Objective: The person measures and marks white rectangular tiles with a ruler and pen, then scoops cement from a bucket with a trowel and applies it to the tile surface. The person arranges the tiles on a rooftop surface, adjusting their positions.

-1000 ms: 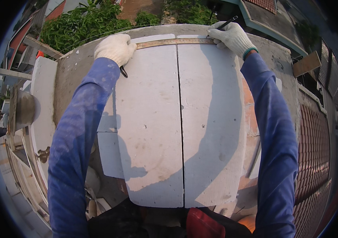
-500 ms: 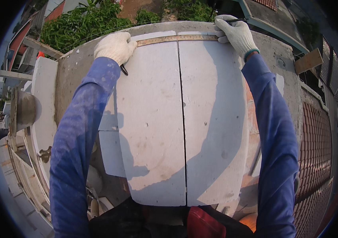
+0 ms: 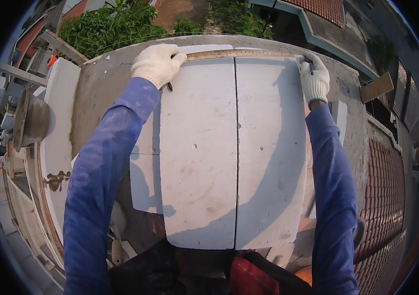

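Head view: a measuring tape [image 3: 234, 53] lies across the far end of two long white blocks, the left block [image 3: 197, 147] and the right block [image 3: 263, 142], with a narrow dark seam between them. The left grip [image 3: 155, 65], gloved, is closed on the tape's left end; the glove hides that end, and a dark loop [image 3: 169, 87] shows partly below it. The right grip [image 3: 314, 78], gloved, has curled fingers at the tape's right end; whether it pinches the tape cannot be told. A small dark item there is unclear. At near left, the left sleeve [image 3: 116, 142] partly covers a trowel [image 3: 116, 251].
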A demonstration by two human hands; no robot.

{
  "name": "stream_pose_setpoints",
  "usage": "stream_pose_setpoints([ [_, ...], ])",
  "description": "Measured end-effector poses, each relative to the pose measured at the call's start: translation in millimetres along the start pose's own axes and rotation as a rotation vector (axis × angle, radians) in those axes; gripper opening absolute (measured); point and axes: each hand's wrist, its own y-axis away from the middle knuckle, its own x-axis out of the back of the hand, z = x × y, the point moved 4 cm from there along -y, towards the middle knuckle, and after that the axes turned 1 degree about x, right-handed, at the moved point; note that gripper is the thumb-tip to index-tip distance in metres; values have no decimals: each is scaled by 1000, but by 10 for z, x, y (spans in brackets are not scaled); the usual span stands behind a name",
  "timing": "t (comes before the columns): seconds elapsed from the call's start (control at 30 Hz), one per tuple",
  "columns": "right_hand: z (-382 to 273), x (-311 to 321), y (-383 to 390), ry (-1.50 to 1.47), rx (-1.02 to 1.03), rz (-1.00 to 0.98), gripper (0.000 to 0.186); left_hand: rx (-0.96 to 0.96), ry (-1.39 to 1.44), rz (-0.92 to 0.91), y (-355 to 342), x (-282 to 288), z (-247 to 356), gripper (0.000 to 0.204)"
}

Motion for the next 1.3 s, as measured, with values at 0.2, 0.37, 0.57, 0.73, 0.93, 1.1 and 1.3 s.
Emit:
stream_pose_setpoints([
  [0.2,-1198,-245,412,323,380,-198,25,-24,12,-37,17,267,-721,42],
  [0.37,-1389,-466,453,126,256,-87,26,59,-32,-21,38,303,-1022,39],
  [0.57,-1025,-625,560,-36,359,57,26,44,-37,-53,-61,178,-992,39],
  [0.73,-953,-676,554,-51,321,34,25,38,-77,-46,-225,145,-903,38],
  [0.93,-1006,-627,455,-103,206,25,31,24,-68,-44,-278,31,-958,40],
  [1.1,-1692,-811,122,-100,295,-164,43,14,-116,-33,-319,-40,-972,38],
  [1.3,-2095,-1497,-75,-69,366,-533,46,54,-103,-93,-293,-27,-939,40],
])
